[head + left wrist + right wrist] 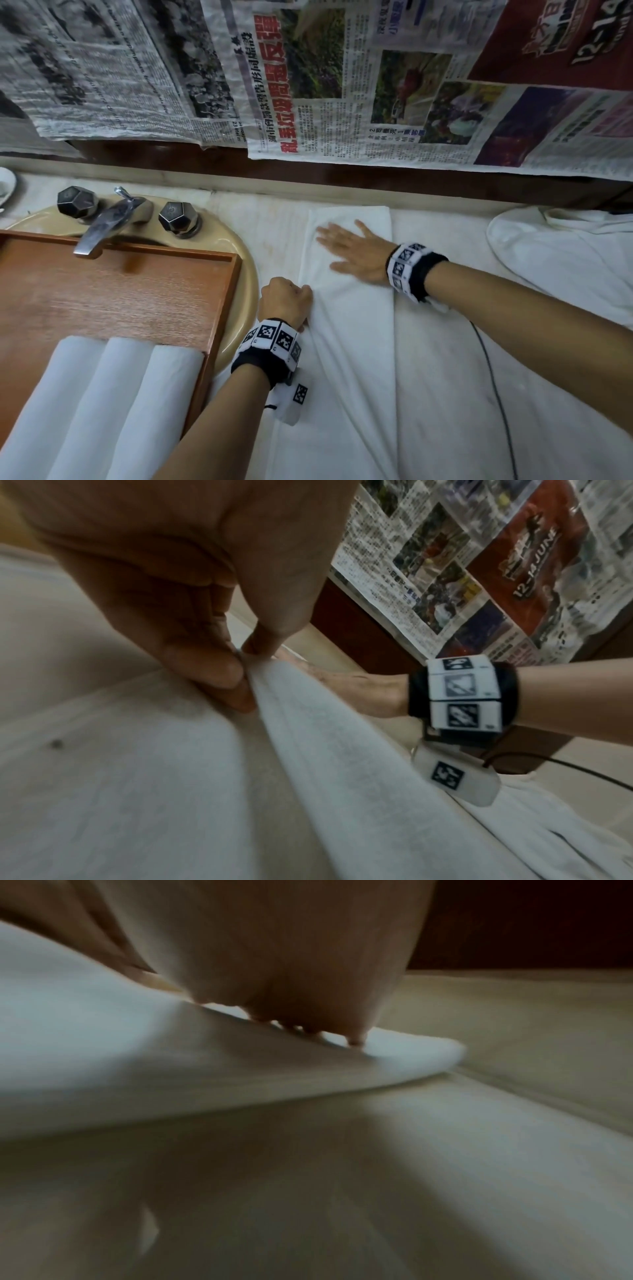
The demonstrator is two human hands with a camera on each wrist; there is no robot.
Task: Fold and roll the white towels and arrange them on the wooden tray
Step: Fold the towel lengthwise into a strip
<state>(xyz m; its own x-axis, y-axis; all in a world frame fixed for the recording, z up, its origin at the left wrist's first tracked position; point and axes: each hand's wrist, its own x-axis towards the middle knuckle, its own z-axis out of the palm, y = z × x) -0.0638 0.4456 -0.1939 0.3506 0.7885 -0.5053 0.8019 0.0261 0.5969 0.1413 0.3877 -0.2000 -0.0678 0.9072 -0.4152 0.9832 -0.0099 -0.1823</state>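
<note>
A long white towel (346, 329) lies folded lengthwise on the counter, running from the back wall toward me. My left hand (286, 299) pinches its left edge between thumb and fingers; the pinched towel edge (274, 685) shows close up in the left wrist view. My right hand (356, 251) lies flat, fingers spread, pressing the towel's far end (394, 1053). The wooden tray (113, 294) sits over the sink at left. Three rolled white towels (113, 404) lie side by side in its near part.
A chrome tap (106, 222) with two dark knobs overhangs the tray's far edge. A heap of white towels (561, 253) lies at the right. A black cable (493, 383) trails across the white cloth covering the counter. Newspapers (308, 85) cover the back wall.
</note>
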